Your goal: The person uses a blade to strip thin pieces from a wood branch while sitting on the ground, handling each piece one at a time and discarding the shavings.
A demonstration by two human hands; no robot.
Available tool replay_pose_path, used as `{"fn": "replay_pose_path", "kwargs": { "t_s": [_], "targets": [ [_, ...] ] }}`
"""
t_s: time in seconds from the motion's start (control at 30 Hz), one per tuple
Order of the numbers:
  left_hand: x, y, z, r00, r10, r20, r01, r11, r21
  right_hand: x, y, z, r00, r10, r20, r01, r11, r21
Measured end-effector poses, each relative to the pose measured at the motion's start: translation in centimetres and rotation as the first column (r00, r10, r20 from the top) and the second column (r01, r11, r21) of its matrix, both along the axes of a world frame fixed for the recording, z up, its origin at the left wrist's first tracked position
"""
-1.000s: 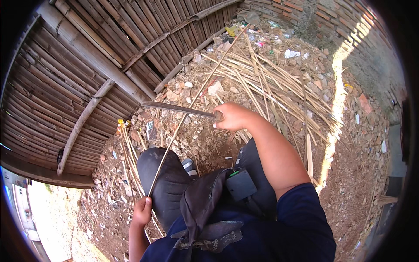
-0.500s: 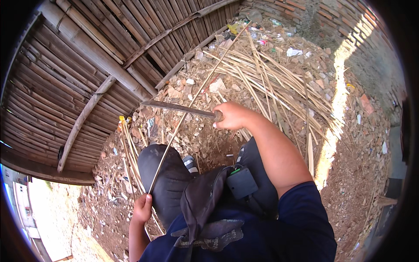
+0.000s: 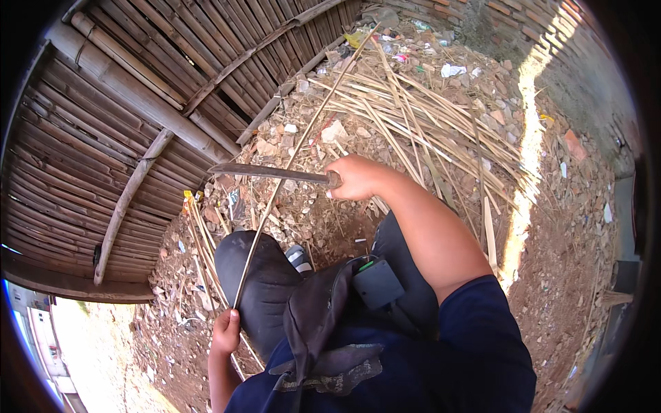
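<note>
My right hand (image 3: 354,177) is closed round the handle of a machete (image 3: 275,171), its dark blade pointing left. The blade crosses a long thin bamboo strip (image 3: 301,141); whether the two touch I cannot tell. Beside my left knee, my left hand (image 3: 226,332) pinches the lower end of that strip, thumb on top. From there it slants up past the knee toward the rubble at the back. Several more strips (image 3: 204,253) lie on the ground at the left, next to my left leg.
A heap of split bamboo strips (image 3: 413,124) lies ahead on stony, littered ground. A bamboo slat wall (image 3: 89,172) with thick poles stands close on the left. Behind and to the right runs a brick wall (image 3: 578,89). A black box (image 3: 379,283) sits at my lap.
The view has shifted slightly. My right hand and the machete sit a little further left and higher, with the blade still across the strip. My left hand keeps its grip.
</note>
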State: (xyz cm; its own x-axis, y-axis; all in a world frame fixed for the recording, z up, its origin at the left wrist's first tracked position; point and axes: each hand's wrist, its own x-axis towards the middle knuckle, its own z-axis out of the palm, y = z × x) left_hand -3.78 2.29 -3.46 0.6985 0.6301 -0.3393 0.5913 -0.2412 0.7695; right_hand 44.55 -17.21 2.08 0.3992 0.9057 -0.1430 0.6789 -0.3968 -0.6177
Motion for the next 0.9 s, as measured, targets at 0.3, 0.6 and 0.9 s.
{"fn": "replay_pose_path", "kwargs": {
  "t_s": [0.3,0.6,0.9],
  "targets": [
    [0.4,-0.6,0.7,1.0,0.009,0.003,-0.009,1.0,0.0,0.1,-0.6,1.2,1.0,0.01,-0.029,-0.011,0.999,-0.041],
    [0.5,-0.8,0.4,0.998,-0.053,0.026,0.048,0.983,0.177,2.6,-2.1,1.5,0.987,-0.157,0.031,0.157,0.988,-0.01],
    [1.3,-1.5,1.6,0.995,-0.083,0.056,0.07,0.976,0.206,2.1,-1.5,1.3,0.999,-0.044,-0.007,0.044,0.996,-0.081]
  ]
}}
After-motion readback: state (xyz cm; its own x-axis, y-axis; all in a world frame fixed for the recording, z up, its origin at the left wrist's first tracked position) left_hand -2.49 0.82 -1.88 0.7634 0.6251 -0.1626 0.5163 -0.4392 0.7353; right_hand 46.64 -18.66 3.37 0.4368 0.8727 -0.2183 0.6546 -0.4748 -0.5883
